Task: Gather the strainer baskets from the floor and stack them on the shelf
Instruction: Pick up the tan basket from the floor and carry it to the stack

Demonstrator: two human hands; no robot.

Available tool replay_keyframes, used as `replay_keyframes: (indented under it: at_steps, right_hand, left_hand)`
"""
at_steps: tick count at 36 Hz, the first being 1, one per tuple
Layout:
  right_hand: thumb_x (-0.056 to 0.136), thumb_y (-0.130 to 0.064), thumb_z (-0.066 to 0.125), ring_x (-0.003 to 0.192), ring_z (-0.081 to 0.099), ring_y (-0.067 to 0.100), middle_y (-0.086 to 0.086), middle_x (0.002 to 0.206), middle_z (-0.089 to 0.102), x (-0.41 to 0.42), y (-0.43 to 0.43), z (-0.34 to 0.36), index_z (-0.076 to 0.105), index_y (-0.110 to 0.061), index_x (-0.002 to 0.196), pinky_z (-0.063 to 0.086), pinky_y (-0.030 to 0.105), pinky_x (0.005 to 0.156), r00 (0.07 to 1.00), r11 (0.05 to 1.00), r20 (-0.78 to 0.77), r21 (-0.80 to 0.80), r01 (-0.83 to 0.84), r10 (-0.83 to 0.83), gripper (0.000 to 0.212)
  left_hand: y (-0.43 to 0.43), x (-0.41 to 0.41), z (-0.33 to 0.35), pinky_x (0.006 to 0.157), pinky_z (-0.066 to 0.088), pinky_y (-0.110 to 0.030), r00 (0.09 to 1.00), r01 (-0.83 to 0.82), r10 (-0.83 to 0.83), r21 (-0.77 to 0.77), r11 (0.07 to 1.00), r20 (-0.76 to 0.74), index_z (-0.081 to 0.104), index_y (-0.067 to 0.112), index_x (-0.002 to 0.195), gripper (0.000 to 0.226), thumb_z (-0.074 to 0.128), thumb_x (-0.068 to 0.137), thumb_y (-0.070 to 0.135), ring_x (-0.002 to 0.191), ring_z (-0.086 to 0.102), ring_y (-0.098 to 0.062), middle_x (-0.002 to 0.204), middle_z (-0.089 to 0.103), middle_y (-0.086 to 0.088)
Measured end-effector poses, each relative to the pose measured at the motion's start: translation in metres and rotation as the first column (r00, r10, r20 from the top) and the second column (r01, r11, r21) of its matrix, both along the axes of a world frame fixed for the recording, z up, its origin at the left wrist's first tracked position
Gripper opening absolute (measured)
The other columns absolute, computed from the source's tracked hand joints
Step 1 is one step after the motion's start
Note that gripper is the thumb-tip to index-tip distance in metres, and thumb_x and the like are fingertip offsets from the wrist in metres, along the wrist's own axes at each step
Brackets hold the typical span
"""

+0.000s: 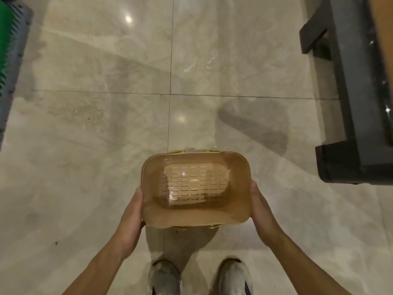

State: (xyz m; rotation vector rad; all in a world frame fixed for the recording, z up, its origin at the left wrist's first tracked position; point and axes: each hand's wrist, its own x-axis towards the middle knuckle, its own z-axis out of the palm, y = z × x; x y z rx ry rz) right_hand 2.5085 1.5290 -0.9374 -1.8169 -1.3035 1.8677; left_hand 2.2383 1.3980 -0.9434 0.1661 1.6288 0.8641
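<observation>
A tan rectangular strainer basket (195, 188) with a slotted bottom hangs upright above the floor, seen from above. My left hand (133, 211) grips its left side and my right hand (260, 209) grips its right side; the fingers of both are hidden under the basket. Small yellow pieces stick out at its far and near edges. No other basket on the floor is in view.
Pale marble floor tiles (95, 124) spread all around. A dark grey furniture base (348, 128) runs along the right edge. Green and grey slatted plastic items (10, 50) stand at the far left. My two shoes (200, 277) show at the bottom.
</observation>
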Motion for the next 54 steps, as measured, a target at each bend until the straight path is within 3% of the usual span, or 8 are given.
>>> replay_keyframes:
  at_steps: [15,22,29,33,35,39,47,54]
  right_hand:
    - [0.097,-0.070,0.033,0.123,0.061,0.002,-0.031,0.124,0.066,-0.040,0.039,0.227,0.059,-0.068,0.118,0.047,0.043,0.111,1.000,0.999,-0.007,0.023,-0.023,0.023,0.033]
    - [0.101,-0.055,0.042,0.108,0.070,0.010,-0.010,0.113,0.075,-0.098,0.059,0.467,0.068,-0.031,0.127,0.053,0.040,0.101,0.994,0.995,-0.103,0.103,-0.010,0.020,0.044]
    - [0.100,-0.063,0.044,0.103,0.071,0.018,-0.001,0.114,0.075,-0.164,0.070,0.688,0.070,-0.031,0.121,0.057,0.045,0.092,0.965,0.973,-0.201,0.196,-0.126,0.165,0.045]
    - [0.088,-0.078,0.044,0.105,0.069,0.018,0.000,0.122,0.071,-0.198,0.068,0.773,0.065,-0.034,0.122,0.055,0.047,0.093,0.932,0.940,-0.226,0.255,-0.225,0.285,0.060]
    - [0.086,-0.081,0.046,0.114,0.067,0.019,-0.005,0.126,0.069,-0.217,0.065,0.811,0.063,-0.038,0.127,0.052,0.053,0.101,0.907,0.928,-0.268,0.275,-0.252,0.326,0.061]
    - [0.094,-0.070,0.044,0.112,0.065,0.018,-0.005,0.120,0.073,-0.252,0.058,0.876,0.070,-0.037,0.113,0.050,0.047,0.102,0.855,0.906,-0.339,0.306,-0.294,0.392,0.046]
    - [0.086,-0.081,0.049,0.115,0.062,0.022,-0.005,0.114,0.074,-0.321,0.054,0.942,0.074,-0.044,0.102,0.047,0.053,0.106,0.743,0.818,-0.349,0.321,-0.477,0.570,0.048]
    - [0.095,-0.067,0.050,0.085,0.068,0.014,-0.005,0.096,0.076,-0.367,0.022,0.963,0.067,-0.033,0.115,0.053,0.030,0.063,0.603,0.709,-0.376,0.316,-0.630,0.704,0.043]
  left_hand:
    - [0.009,-0.036,0.225,0.098,0.042,-0.028,0.993,-0.117,0.117,0.052,0.992,0.010,0.056,0.042,0.135,0.056,0.019,0.100,0.063,0.116,0.063,0.001,0.128,0.069,0.014]
    - [0.006,-0.082,0.456,0.117,0.034,-0.042,0.975,-0.222,0.221,0.063,0.973,0.019,0.061,0.043,0.129,0.055,0.022,0.098,0.067,0.126,0.057,-0.009,0.126,0.070,0.014]
    - [-0.014,-0.131,0.683,0.095,0.052,-0.047,0.952,-0.287,0.300,0.160,0.945,-0.063,0.056,0.049,0.134,0.060,0.029,0.088,0.078,0.123,0.061,-0.014,0.126,0.070,0.016]
    - [-0.034,-0.147,0.781,0.079,0.049,-0.046,0.920,-0.328,0.373,0.279,0.902,-0.123,0.063,0.041,0.123,0.054,0.032,0.094,0.074,0.092,0.064,-0.028,0.099,0.078,0.005]
    - [-0.044,-0.157,0.815,0.072,0.042,-0.046,0.925,-0.317,0.365,0.322,0.892,-0.103,0.067,0.027,0.115,0.069,0.035,0.089,0.082,0.076,0.055,-0.033,0.088,0.067,-0.014]
    - [-0.056,-0.166,0.872,0.056,0.055,-0.027,0.862,-0.365,0.472,0.422,0.830,-0.183,0.067,0.039,0.113,0.057,0.023,0.097,0.071,0.070,0.074,-0.012,0.089,0.079,0.005]
    - [-0.100,-0.182,0.933,0.059,0.053,-0.029,0.724,-0.506,0.637,0.422,0.752,-0.265,0.063,0.030,0.124,0.079,0.024,0.085,0.087,0.072,0.067,-0.018,0.091,0.074,-0.002]
    - [-0.149,-0.152,0.955,0.043,0.046,-0.020,0.535,-0.663,0.800,0.453,0.596,-0.270,0.061,0.016,0.098,0.075,0.017,0.094,0.075,0.040,0.059,-0.009,0.054,0.066,-0.001]
